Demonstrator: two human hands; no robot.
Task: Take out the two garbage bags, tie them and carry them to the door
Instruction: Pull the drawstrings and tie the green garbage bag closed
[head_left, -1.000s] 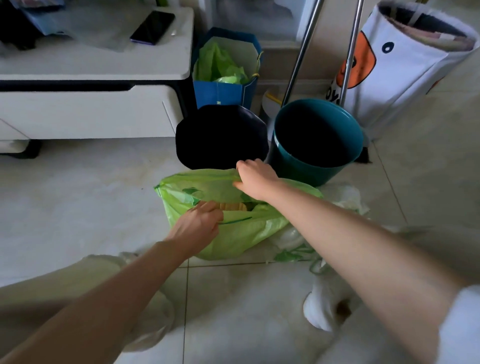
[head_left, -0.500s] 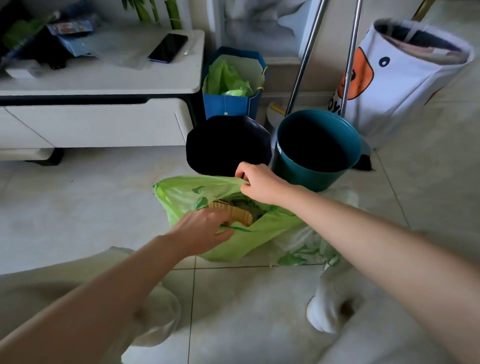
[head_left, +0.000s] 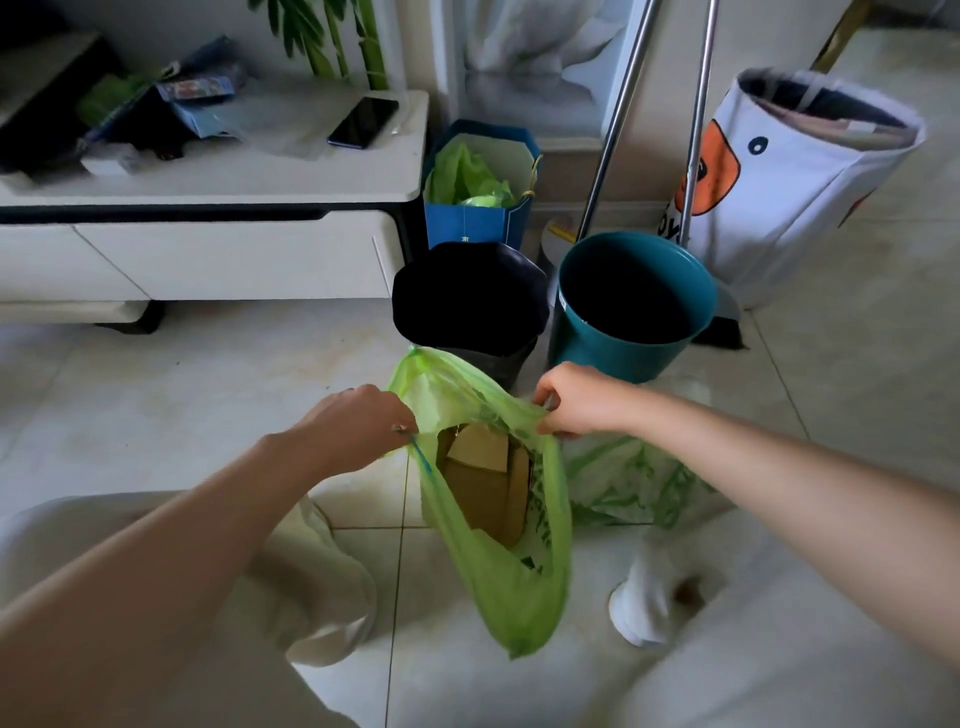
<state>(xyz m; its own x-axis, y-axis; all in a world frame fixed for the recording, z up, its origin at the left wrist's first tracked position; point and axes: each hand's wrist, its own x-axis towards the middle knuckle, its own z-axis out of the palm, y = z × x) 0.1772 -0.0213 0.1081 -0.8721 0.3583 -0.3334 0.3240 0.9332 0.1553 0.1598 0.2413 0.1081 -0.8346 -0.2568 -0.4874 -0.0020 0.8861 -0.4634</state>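
A green garbage bag (head_left: 511, 587) hangs above the floor tiles with its mouth held wide; brown cardboard shows inside. My left hand (head_left: 358, 423) pinches the left side of its rim, and my right hand (head_left: 576, 400) pinches the right side. A second bag (head_left: 631, 480), pale and translucent with green print, lies on the floor to the right, partly behind the green one. Behind them stand a black bin (head_left: 467, 306) and a teal bin (head_left: 631, 306), both without liners.
A white low cabinet (head_left: 218, 249) stands at the left with a phone (head_left: 363, 122) on top. A blue paper bag (head_left: 480, 187) holds green plastic. Two metal poles (head_left: 615, 119) lean by the bins, beside a white laundry basket (head_left: 789, 176). My knees and a white shoe (head_left: 641, 608) are below.
The green bag has been lifted off the floor and pulled toward me. My hands have moved apart along its rim, stretching the mouth open. The camera has tilted up slightly.
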